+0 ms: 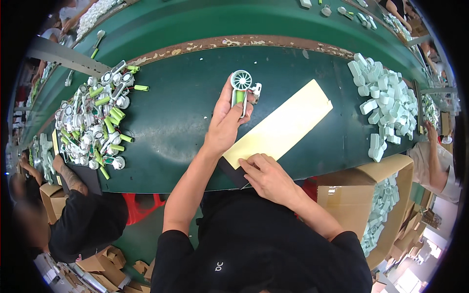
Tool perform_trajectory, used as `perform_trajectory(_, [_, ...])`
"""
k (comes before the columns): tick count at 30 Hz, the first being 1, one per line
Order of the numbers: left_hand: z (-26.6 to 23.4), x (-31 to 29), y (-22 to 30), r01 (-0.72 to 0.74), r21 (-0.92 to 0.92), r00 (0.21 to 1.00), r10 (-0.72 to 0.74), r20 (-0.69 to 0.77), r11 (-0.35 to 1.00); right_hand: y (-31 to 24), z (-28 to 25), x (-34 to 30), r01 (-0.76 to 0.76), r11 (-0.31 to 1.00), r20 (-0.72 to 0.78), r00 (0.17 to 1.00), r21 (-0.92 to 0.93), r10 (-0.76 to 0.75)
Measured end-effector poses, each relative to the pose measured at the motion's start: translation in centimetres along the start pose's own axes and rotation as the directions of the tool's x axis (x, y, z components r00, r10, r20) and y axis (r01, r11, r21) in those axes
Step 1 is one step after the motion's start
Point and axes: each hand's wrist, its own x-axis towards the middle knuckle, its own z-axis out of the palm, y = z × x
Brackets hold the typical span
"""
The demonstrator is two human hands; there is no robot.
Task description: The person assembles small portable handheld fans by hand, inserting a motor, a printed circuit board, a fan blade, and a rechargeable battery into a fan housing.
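My left hand [226, 122] is closed around a small handheld fan body, a pale mint part with a round spoked grille [241, 80] at its top. A green cylindrical battery [240, 96] shows in its handle, and a small white part with thin wires hangs at its right side. Lying diagonally on the table is a long pale yellow paper strip [288, 122]. At its near end my right hand [268, 178] has bent fingers closed on the strip's edge; the fingertips are partly hidden. A black flat piece [233, 172] sticks out beneath that end.
A heap of fan innards with green batteries [93, 117] covers the table's left side. Mint plastic shells [386, 97] are piled at the right, above an open cardboard box [342, 195] of similar parts. A co-worker [88, 215] sits at left. Beyond the worn ledge runs a green belt [195, 24].
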Motion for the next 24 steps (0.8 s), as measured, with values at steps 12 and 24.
perform_trajectory(12, [0.6, -0.5, -0.7, -0.037, -0.009, 0.993, 0.038, 0.11, 0.999, 0.1, 0.0, 0.1, -0.044, 0.997, -0.002, 0.999, 0.062, 0.045])
perform_trajectory(24, [0.9, -0.7, -2.0, 0.059, -0.091, 0.986, -0.044, 0.162, 0.994, 1.0, -0.4, 0.4, -0.168, 0.92, 0.045, 0.986, 0.355, 0.162])
